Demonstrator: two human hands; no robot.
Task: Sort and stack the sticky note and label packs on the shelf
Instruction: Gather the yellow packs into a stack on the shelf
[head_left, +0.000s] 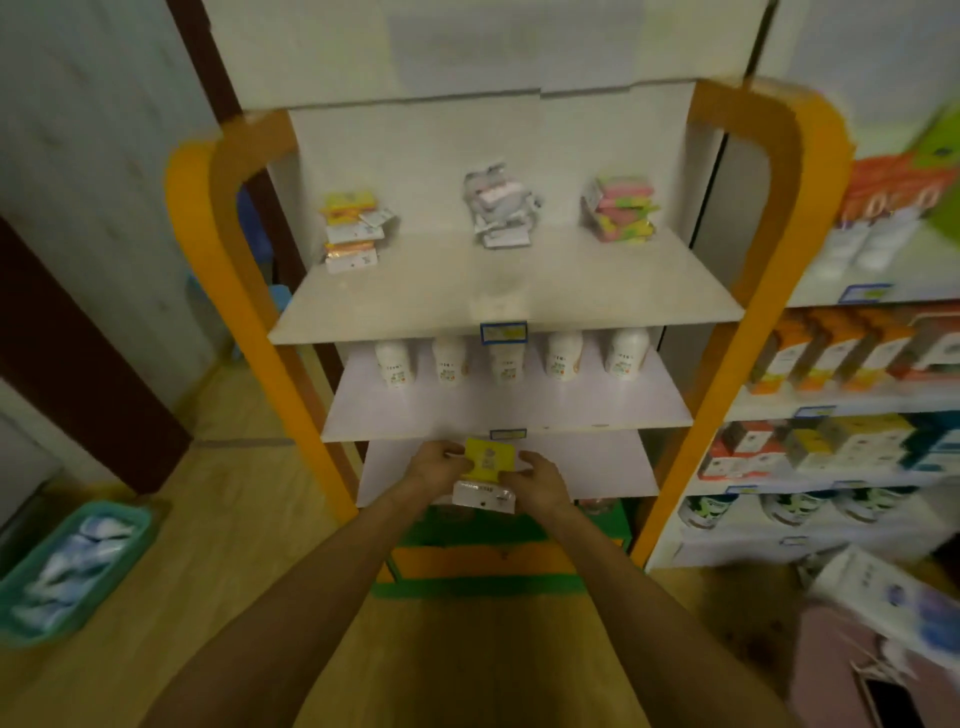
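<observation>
**Both hands hold one yellow-and-white pack at the lower shelf**

The left hand (436, 467) and the right hand (540, 480) meet low in the frame, in front of the lowest pale shelf board (602, 467) of the orange-framed display stand (748, 322). Between them is a flat pack with a yellow upper card and a white lower part (485, 475). The left hand's fingers curl round the pack's 9 o'clock edge; the right hand's fingers curl round its 3 o'clock edge. The pack stands roughly upright, yellow end at 12 o'clock. Motion blur hides whether it touches the board.

On the top white shelf board (498, 291), three stacks stand well apart along the back:
- At 10 o'clock of the board, a stack of yellow-and-white packs (353, 231), uneven, with some packs skewed.
- At 12 o'clock, a loose heap of silvery-white wrapped packs (498, 210).
- At 2 o'clock, a stack of pink, green and yellow packs (621, 210).

On the middle shelf board (509, 410), a row of five white bottles with printed labels (506, 358) stands at the back.

At 3 o'clock of the stand, an adjoining white rack (852, 400) carries orange and multicoloured boxes. At 8 o'clock, a teal plastic basket (135, 540) sits on the wooden floor with white and blue wrapped items inside.
</observation>
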